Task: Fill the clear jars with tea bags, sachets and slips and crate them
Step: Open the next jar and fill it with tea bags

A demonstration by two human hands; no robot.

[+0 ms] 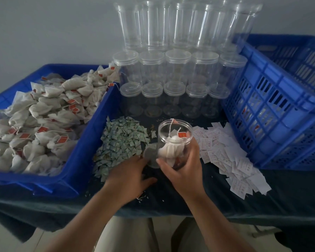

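— What takes up the most room?
— The table, under a dark cloth. At its right stands a blue slatted crate. At its left a blue tray is heaped with white tea bags that have red tags.

— And between the two?
— At the back, a stack of jars, clear and set in tiers, the lower ones lidded. In front of it a heap of green sachets lies just beside the tray, and a spread of white slips lies at the foot of the crate.

— Where is the jar being filled?
— Between those two heaps. The person's right hand is wrapped round the lower part of the open jar, thumb on the near side, fingers round the far side. Inside sits a tea bag, its string and red tag reaching up to the rim.

— And the other hand?
— The left hand lies palm down over the cloth with its fingers straight. Their tips are at the near edge of the lid, which lies flat just left of the jar. It grips nothing that can be seen
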